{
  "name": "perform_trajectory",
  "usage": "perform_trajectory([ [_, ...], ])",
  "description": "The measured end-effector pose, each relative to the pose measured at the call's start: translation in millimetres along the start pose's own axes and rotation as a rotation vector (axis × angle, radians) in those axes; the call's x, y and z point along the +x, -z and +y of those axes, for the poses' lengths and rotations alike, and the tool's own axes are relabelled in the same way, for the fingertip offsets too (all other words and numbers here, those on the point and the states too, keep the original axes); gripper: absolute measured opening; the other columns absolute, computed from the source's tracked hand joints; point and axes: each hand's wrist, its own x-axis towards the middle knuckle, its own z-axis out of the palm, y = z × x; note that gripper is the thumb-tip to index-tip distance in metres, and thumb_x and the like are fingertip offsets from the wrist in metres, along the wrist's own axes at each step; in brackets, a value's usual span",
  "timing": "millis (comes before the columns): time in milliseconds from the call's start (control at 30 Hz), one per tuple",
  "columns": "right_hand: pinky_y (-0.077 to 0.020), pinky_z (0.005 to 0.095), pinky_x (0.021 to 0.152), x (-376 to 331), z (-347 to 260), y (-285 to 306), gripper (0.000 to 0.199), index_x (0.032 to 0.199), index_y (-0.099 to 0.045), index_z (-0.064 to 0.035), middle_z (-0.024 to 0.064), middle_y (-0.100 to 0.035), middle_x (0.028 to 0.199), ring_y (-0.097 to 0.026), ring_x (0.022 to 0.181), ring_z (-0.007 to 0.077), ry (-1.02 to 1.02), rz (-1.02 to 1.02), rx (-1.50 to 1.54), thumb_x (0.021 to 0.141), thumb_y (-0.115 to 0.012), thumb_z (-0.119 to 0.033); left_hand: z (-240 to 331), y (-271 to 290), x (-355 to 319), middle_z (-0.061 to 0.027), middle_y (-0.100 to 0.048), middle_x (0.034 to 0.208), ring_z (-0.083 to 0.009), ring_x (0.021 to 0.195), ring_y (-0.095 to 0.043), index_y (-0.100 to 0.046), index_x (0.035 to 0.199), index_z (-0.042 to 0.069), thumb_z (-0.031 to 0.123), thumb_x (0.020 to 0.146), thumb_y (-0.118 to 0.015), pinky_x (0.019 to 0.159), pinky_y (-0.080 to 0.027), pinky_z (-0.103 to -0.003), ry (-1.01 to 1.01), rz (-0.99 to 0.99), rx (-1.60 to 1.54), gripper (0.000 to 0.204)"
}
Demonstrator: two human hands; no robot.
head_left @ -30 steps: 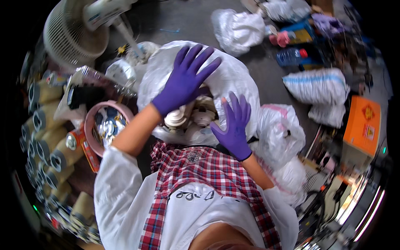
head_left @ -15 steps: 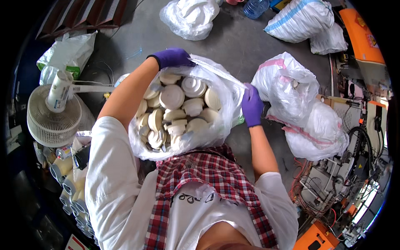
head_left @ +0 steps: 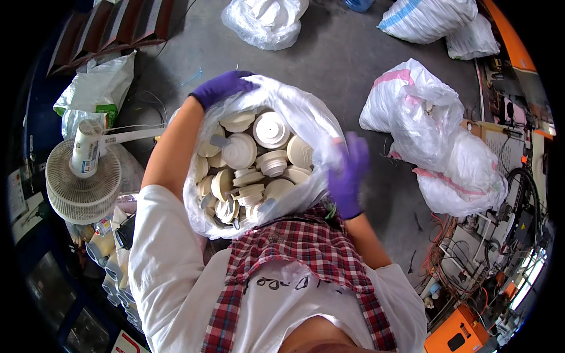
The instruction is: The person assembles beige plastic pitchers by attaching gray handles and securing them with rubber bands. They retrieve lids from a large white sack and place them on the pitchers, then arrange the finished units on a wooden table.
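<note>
The open white bag [head_left: 309,112], full of cream discs [head_left: 240,151], sits against the checked apron [head_left: 294,242]. The left hand [head_left: 222,87] is at its far-left rim, the right hand [head_left: 348,176] blurred at its right side; whether either's fingers pinch it, I cannot tell. A hard tug could tear the bag, spilling discs onto the floor [head_left: 335,67].

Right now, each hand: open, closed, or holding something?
Left hand: at the rim of the white bag; grip partly hidden, cannot tell.
Right hand: blurred at the bag's right side; cannot tell.

Wht bag [head_left: 312,115], crm discs [head_left: 239,151], red-chk apron [head_left: 294,250]
</note>
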Motion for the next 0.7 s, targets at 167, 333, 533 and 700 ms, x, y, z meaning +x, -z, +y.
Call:
perform_trajectory([
  [167,-0.0486,0.0402,0.1,-4.7,99.4,7.6,0.032,0.116,-0.072,-0.0111,0.0109,-0.068,0.123,-0.062,0.116,0.031,-0.366,0.033,0.231,0.089,-0.058,-0.005,67.7,-25.4,-65.4,-0.0139,-0.049,0.151,-0.0286,0.139,-0.046,-0.05,0.149,0.014,0.027,0.084,-0.082,0.116,-0.036,-0.042,-0.518,0.096,0.539,0.073],
  [333,-0.0523,0.0371,0.094,27.1,132.2,-62.2,0.032,0.114,-0.072,-0.0056,0.0137,-0.072,0.114,-0.068,0.107,0.031,-0.45,0.051,0.434,0.09,-0.051,0.0,113.6,-92.3,-103.0,-0.0115,-0.038,0.159,-0.0377,0.145,-0.036,-0.044,0.154,0.024,0.047,0.073,-0.083,0.118,-0.024,-0.061,-0.332,0.214,1.092,0.092],
  [533,-0.0525,0.0403,0.09,73.0,132.1,-121.9,0.03,0.11,-0.073,-0.0023,0.0224,-0.073,0.108,-0.07,0.103,0.0367,-0.476,-0.375,0.483,0.088,-0.054,-0.006,72.5,-33.6,-60.8,-0.006,-0.057,0.141,-0.0303,0.128,-0.054,-0.064,0.129,0.022,0.023,0.077,-0.076,0.109,-0.04,-0.048,-0.372,0.474,1.276,0.053],
  [700,-0.0524,0.0434,0.09,72.6,136.5,-144.9,0.034,0.111,-0.073,-0.0024,0.0266,-0.071,0.107,-0.069,0.101,0.0406,-0.555,-0.608,0.452,0.083,-0.057,-0.011,-19.6,13.7,13.3,-0.0226,-0.069,0.104,-0.044,0.098,-0.065,-0.066,0.116,0.008,0.035,0.1,-0.061,0.088,-0.052,-0.047,0.012,0.183,0.741,0.032],
])
